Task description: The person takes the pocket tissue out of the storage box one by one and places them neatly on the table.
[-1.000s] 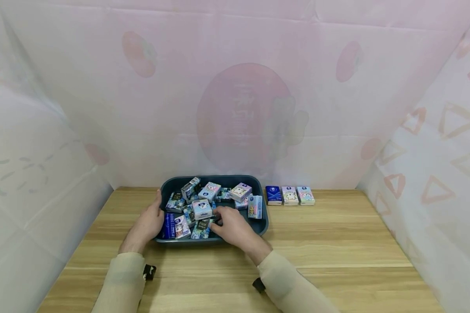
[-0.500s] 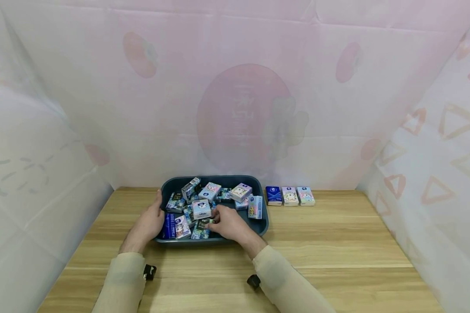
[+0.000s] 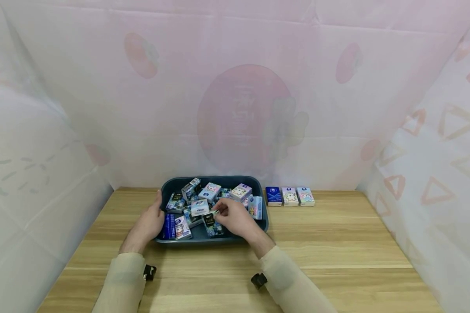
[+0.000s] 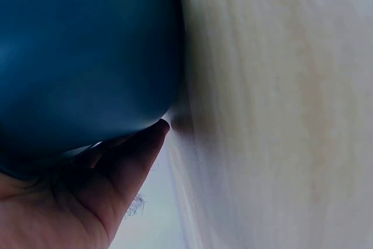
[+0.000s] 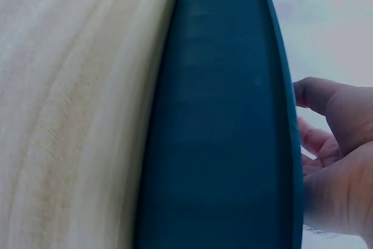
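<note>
A dark blue plastic bin (image 3: 211,240) on the wooden table holds a jumble of small tissue packs. My left hand (image 3: 146,224) rests along its left side, fingers fairly straight against the outer wall (image 4: 87,56). Inside the bin, my right hand (image 3: 236,219) pinches the upper corner of a dark floral tissue pack (image 3: 212,226), which is tilted. Just left of those fingertips lies a white and light blue pack (image 3: 199,208). In the right wrist view the bin's front wall (image 5: 221,115) hides the pack and the fingertips of my right hand (image 5: 344,132).
To the right of the bin, a blue pack (image 3: 273,196), a cream pack (image 3: 290,196) and a light blue pack (image 3: 305,196) lie in a row. A printed pale cloth (image 3: 235,152) hangs behind and at both sides of the table (image 3: 317,252).
My right hand has taken hold of the dark floral pack and shifted it slightly right, its upper end lifted. My left hand stays at the bin's side.
</note>
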A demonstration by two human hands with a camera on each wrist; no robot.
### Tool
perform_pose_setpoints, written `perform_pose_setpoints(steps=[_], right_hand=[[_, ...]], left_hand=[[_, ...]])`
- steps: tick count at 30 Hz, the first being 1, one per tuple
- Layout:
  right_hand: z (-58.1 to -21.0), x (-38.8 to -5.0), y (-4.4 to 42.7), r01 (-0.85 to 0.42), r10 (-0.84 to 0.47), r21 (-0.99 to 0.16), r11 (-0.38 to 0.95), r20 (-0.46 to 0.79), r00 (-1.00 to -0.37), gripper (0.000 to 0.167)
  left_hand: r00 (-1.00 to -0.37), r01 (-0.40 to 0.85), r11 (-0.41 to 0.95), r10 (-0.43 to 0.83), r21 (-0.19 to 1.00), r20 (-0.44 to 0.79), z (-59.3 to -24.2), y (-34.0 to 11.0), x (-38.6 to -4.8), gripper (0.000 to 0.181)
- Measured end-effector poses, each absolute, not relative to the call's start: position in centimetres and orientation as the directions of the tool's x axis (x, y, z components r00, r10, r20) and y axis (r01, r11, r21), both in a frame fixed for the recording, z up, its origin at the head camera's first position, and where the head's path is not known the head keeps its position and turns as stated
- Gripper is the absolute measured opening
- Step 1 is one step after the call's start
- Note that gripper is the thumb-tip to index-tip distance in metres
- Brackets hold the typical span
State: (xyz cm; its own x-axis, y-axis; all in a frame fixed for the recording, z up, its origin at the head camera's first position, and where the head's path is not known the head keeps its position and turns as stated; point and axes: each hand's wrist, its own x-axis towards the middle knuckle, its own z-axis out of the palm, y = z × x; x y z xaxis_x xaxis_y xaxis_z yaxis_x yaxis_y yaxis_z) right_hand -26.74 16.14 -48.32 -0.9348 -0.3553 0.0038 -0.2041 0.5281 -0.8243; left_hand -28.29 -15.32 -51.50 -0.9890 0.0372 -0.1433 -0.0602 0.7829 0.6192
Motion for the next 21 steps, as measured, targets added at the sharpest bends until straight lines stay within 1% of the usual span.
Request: perform_pose_setpoints(steps=[3, 9, 17, 21], right_hand=[[-47.9, -26.8, 16.8, -0.214, -0.34, -0.829, 0.517, 0.03, -0.94, 0.015], [-46.8, -26.9, 18.1, -0.196, -0.31, -0.845, 0.497, 0.038, -0.95, 0.017], [-45.2, -27.5, 20.5, -0.208, -0.238, -0.815, 0.541, 0.088, -0.967, 0.013], [-44.7, -27.9, 21.9, -0.181, -0.205, -0.813, 0.554, 0.077, -0.976, 0.016]], left_hand=[[-0.989, -0.06, 0.778, 0.038, 0.626, -0.142, -51.5, -15.4, -28.2, 0.075], [-0.989, -0.062, 0.777, 0.036, 0.626, -0.142, -51.5, -15.4, -28.2, 0.075], [-0.988, -0.072, 0.779, 0.029, 0.623, -0.15, -51.5, -15.3, -28.3, 0.075], [-0.988, -0.071, 0.779, 0.029, 0.622, -0.15, -51.5, -15.4, -28.3, 0.075]])
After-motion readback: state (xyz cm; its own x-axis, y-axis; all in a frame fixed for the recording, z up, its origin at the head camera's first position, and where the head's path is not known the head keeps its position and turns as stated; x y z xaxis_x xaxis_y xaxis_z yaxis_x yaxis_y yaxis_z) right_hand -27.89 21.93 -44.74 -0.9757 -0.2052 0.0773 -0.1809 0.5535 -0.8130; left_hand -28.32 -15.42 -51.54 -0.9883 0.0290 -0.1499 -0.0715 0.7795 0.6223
